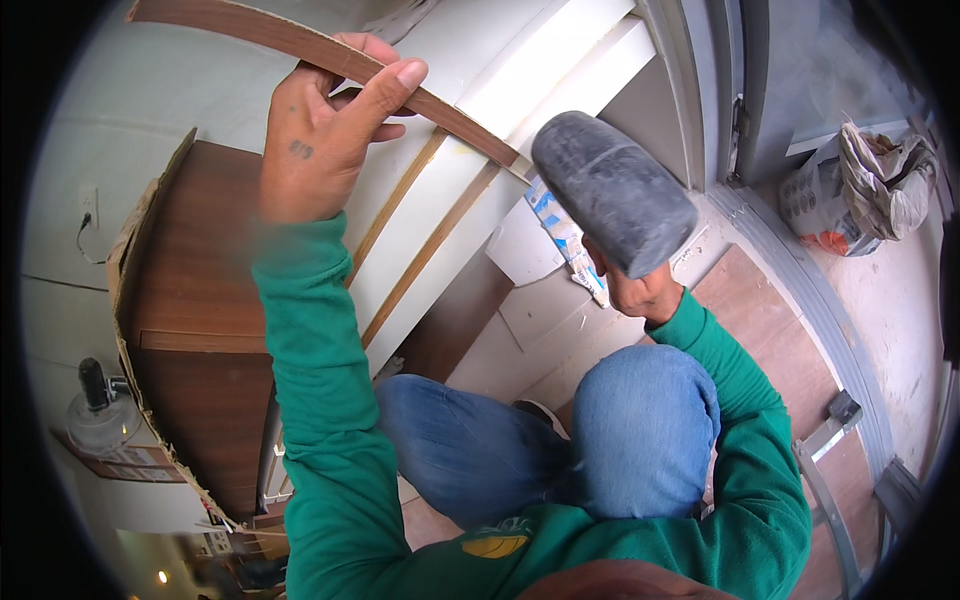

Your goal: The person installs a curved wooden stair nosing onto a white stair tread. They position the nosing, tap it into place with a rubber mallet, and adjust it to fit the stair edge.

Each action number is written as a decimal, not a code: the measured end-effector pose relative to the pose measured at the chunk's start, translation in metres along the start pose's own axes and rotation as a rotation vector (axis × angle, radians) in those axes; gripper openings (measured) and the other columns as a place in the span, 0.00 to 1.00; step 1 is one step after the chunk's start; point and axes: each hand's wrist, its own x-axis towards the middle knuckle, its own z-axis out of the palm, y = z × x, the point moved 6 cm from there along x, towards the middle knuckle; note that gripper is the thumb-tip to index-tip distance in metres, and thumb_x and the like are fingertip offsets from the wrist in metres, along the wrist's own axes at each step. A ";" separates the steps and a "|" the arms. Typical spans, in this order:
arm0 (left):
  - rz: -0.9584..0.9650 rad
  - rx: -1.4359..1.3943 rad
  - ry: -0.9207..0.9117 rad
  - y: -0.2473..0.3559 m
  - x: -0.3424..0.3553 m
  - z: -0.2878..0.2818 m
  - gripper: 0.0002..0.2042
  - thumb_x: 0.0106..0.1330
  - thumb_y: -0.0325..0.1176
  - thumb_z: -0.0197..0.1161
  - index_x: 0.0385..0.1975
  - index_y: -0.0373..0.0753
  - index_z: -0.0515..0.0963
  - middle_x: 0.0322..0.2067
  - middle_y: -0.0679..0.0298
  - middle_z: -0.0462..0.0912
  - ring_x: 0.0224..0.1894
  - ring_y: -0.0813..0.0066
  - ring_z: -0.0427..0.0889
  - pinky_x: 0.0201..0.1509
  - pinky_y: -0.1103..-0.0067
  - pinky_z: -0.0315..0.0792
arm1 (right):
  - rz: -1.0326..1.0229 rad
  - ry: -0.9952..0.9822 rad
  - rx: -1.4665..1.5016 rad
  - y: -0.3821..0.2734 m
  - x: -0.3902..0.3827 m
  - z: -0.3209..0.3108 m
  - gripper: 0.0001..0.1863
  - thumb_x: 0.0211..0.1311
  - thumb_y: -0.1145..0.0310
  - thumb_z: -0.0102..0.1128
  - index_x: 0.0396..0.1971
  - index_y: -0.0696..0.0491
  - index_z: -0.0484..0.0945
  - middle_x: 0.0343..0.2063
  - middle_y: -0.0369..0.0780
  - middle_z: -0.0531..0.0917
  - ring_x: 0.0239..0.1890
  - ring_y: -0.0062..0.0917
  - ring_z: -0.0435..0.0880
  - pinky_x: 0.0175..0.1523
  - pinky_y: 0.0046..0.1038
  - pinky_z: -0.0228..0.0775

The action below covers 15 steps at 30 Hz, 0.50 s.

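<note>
My left hand [325,145] pinches a long, narrow wood-look strip [230,30] between thumb and fingers, held across white boards [415,235] that have brown strips along their edges. In my right hand [640,295] is a black rubber mallet [615,190], its large head raised just beside the right end of the strip and hiding part of my fingers. Behind the mallet, a torn blue-and-white package [555,225] is partly visible below the boards. My bent knees in jeans are beneath both hands.
Brown panels [200,220] edged with cardboard stand at left, near a clear jug [100,425] and a wall socket [88,207]. At right are a grey door frame [720,100], a floor track [820,305], sacks [880,185] and a metal tool [830,440] on the floor.
</note>
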 end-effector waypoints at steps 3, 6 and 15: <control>0.008 0.005 0.010 0.001 0.000 0.000 0.22 0.67 0.45 0.79 0.48 0.33 0.82 0.43 0.58 0.85 0.45 0.69 0.90 0.47 0.75 0.86 | 0.065 -0.027 0.114 0.002 0.010 0.016 0.20 0.71 0.82 0.50 0.60 0.63 0.81 0.53 0.51 0.84 0.54 0.44 0.82 0.63 0.40 0.72; 0.008 0.007 0.020 0.000 -0.001 0.000 0.22 0.66 0.45 0.79 0.47 0.33 0.83 0.43 0.58 0.85 0.44 0.69 0.90 0.47 0.75 0.86 | 0.147 -0.051 0.238 0.005 0.023 0.023 0.18 0.73 0.82 0.55 0.59 0.63 0.81 0.52 0.49 0.86 0.53 0.46 0.83 0.61 0.42 0.75; -0.013 -0.004 0.008 -0.004 0.000 0.000 0.27 0.65 0.48 0.79 0.53 0.32 0.81 0.45 0.57 0.84 0.46 0.67 0.89 0.48 0.72 0.88 | 0.268 -0.098 0.263 0.015 0.031 0.031 0.21 0.72 0.80 0.47 0.60 0.62 0.81 0.55 0.55 0.86 0.60 0.52 0.83 0.69 0.42 0.73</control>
